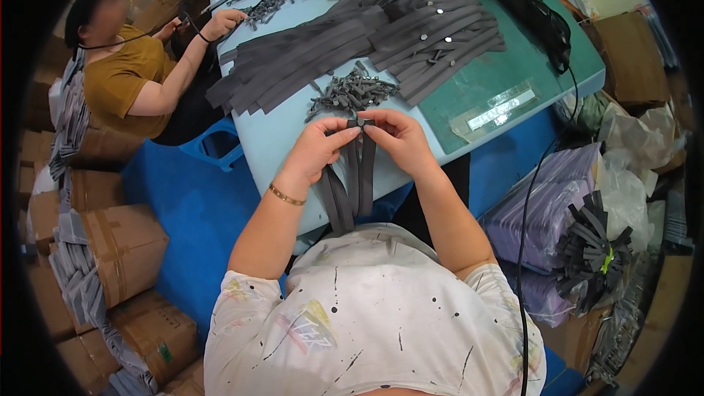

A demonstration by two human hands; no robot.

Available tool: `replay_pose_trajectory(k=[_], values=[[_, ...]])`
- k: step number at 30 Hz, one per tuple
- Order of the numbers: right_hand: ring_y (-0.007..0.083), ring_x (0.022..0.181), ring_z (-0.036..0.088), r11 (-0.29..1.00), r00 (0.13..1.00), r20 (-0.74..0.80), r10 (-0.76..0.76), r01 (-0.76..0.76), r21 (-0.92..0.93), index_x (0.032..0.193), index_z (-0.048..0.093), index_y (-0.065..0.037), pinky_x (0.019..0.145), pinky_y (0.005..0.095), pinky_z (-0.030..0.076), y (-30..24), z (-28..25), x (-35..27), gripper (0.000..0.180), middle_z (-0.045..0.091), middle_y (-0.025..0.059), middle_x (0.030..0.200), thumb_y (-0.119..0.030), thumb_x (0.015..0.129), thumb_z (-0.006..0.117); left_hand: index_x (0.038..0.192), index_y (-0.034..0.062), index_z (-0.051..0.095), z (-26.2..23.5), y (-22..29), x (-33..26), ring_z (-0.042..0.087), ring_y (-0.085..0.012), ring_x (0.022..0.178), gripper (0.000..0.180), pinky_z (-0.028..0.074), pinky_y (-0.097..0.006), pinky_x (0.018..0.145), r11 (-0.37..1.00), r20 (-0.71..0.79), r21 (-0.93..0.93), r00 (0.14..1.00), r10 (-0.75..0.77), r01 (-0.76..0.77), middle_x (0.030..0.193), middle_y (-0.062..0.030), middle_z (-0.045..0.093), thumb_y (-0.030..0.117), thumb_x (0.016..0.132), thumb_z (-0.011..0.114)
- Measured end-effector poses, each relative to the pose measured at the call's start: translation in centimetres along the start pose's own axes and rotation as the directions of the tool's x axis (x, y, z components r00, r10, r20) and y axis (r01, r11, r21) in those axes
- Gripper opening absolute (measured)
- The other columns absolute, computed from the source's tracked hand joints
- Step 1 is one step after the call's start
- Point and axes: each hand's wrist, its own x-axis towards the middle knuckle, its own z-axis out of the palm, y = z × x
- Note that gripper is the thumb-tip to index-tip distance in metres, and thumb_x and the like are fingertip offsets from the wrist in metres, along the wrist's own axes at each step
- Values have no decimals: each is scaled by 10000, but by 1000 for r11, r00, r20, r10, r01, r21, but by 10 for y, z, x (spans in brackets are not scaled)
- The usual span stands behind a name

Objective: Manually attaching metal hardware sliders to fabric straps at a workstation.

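Note:
My left hand (pixel 317 148) and my right hand (pixel 400 139) meet over the near edge of a light blue table (pixel 279 139). Between their fingertips they pinch a small dark buckle (pixel 359 123) at the top of grey fabric straps (pixel 350 183), which hang down toward my lap. A gold bracelet (pixel 286 196) circles my left wrist. Just beyond my fingers lies a small heap of grey plastic buckles (pixel 352 93). Farther back are stacks of long grey straps (pixel 381 40), some with round metal snaps.
A green cutting mat (pixel 484 84) with a clear ruler (pixel 499 111) lies at the right. Another person in a mustard shirt (pixel 121 77) works at the table's left end. Cardboard boxes (pixel 125 249) stand left; bags and strap bundles (pixel 587 249) pile up right. A black cable (pixel 529 198) hangs down.

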Motion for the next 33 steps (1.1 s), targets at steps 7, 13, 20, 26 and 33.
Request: replay_pose_trajectory(k=[7,13,20,26,33], values=[[58,817,547,1000,1000,15,10,-10,4,1116,599,-30,747,199,440,1,-2,-3,270,606,2,927,-12,847,588,836,44,629,0,-10,0,306,-9,452,135,212,-184,395,996,36,72,998,-47,44,659,47,521,170,872,597],[54,832,541,995,1000,19,15,-13,-97,1111,603,-38,745,194,432,5,-5,-3,266,592,-8,910,-11,847,589,853,39,634,7,-3,-8,294,-6,453,142,203,-191,392,995,37,91,999,-35,31,655,53,512,175,873,599],[45,811,537,975,998,26,-55,59,-214,1081,614,-32,709,184,421,7,-3,-3,234,596,-8,903,-27,848,597,896,0,643,8,-4,-9,424,-25,548,177,319,-201,453,992,15,126,1000,-3,1,699,19,570,169,874,594],[41,775,549,980,994,-76,76,-89,-181,1008,631,-18,664,180,421,0,6,-2,164,620,-4,862,-56,849,615,874,-38,645,7,-9,-9,509,-57,650,182,425,-233,581,955,25,278,994,103,-106,730,2,603,130,858,578],[45,760,558,971,996,-69,57,-71,-226,937,648,-7,658,182,430,5,1,0,121,625,0,831,-59,829,642,835,-36,646,7,-23,-2,499,-53,640,180,421,-231,575,951,4,241,980,197,-192,695,-2,598,127,845,570]])
